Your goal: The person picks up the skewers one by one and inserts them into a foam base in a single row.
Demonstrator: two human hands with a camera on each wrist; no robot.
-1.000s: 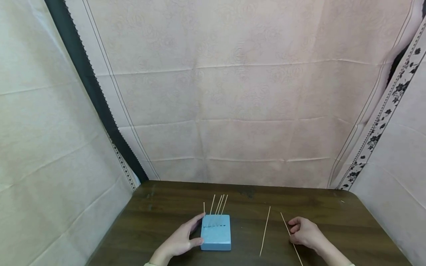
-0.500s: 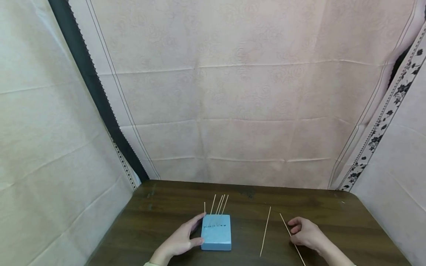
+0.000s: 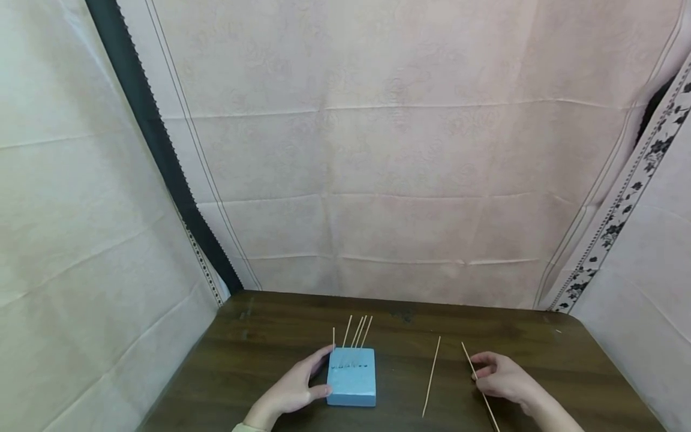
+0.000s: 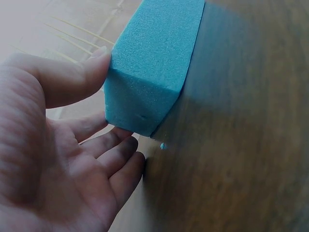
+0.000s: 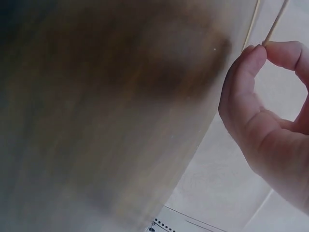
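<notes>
A light-blue foam block [image 3: 351, 381] sits on the dark wooden table, with several thin wooden skewers [image 3: 347, 331] standing in a row of holes along its top. My left hand [image 3: 294, 385] grips the block's left side, thumb near the front corner and index finger toward the back. In the left wrist view the thumb presses one edge of the foam block [image 4: 149, 53]. Off to the right, my right hand [image 3: 506, 379] pinches one skewer [image 3: 466, 354] between thumb and fingertips. The right wrist view shows that skewer [image 5: 276, 23] at the fingertips.
Another skewer [image 3: 431, 378] lies on the table [image 3: 399, 336] between the block and my right hand. Pale cloth [image 3: 410, 180] hangs behind the table and on both sides. A tiny blue crumb [image 4: 162, 145] lies close to the block.
The skewer in my right hand has shifted slightly right, and the fingers have changed their hold on it. My left hand and the block stay as they were.
</notes>
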